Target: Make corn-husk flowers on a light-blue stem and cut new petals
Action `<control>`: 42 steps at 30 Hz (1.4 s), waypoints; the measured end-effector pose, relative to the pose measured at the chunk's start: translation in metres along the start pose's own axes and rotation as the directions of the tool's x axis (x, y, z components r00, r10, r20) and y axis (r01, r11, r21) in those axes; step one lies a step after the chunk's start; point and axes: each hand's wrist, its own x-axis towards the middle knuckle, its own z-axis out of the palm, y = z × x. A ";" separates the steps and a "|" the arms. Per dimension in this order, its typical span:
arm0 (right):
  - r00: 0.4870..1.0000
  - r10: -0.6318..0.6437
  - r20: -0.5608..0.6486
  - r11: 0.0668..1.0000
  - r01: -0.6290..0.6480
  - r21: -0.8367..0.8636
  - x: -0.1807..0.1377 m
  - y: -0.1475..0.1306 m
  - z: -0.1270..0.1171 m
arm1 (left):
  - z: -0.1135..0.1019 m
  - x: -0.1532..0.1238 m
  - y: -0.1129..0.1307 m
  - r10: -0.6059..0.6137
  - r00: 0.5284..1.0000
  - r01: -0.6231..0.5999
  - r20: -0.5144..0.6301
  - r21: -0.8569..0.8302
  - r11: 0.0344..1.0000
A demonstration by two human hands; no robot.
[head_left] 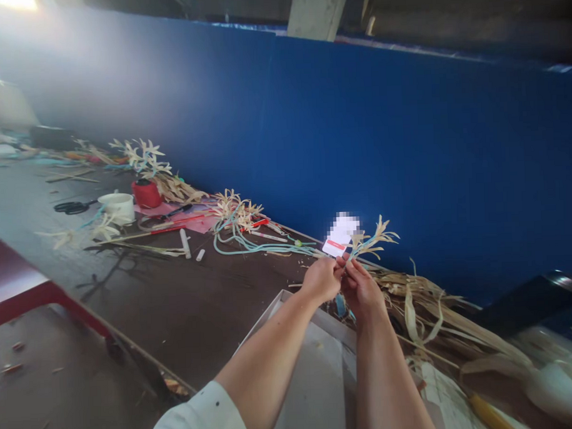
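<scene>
Cream dried-husk flower spray with thin light-blue stems, up against the flat blue panel. Left hand and right hand pinch its stem base. Probably light, bendy stems, fragile petals; best held by the stems.

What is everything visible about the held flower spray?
The flower spray has pale, narrow, pointed petals, like dried husk, clustered on light-blue stems. It leans up and right before the blue wall, beside a bright screen. The left hand and right hand meet at its lower end, partly hiding it.
</scene>
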 end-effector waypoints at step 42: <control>0.979 0.153 0.138 0.971 -0.123 -0.203 -0.009 0.006 0.020 | -0.016 0.009 -0.015 -0.277 0.951 0.214 -0.137 -0.355 0.910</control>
